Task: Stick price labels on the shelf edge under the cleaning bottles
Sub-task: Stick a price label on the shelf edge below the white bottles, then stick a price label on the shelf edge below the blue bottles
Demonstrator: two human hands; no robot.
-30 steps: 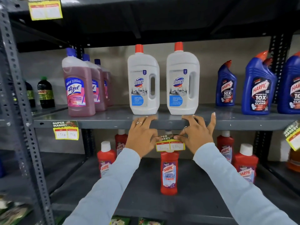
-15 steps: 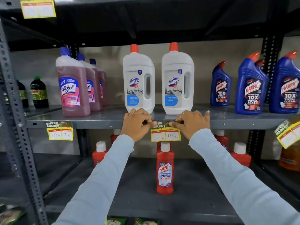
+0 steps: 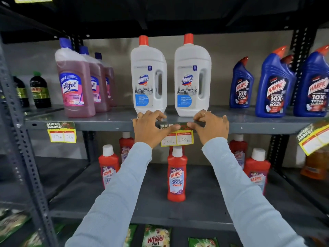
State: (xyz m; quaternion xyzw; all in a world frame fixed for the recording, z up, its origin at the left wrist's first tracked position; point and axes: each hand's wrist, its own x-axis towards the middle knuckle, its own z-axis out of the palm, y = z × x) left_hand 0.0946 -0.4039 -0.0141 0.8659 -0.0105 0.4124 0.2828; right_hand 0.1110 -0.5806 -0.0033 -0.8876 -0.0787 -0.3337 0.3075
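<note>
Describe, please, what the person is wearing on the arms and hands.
Both arms are covered to the wrist by long, pale blue sleeves of a finely textured fabric. The hands are bare, without gloves. The left hand has a ring on one finger, and the right hand also shows a thin ring.

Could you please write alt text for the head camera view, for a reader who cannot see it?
Both hands, left hand and right hand, press a yellow price label onto the grey shelf edge below two white Domex bottles. Pink Lizol bottles stand to the left, blue Harpic bottles to the right.
</note>
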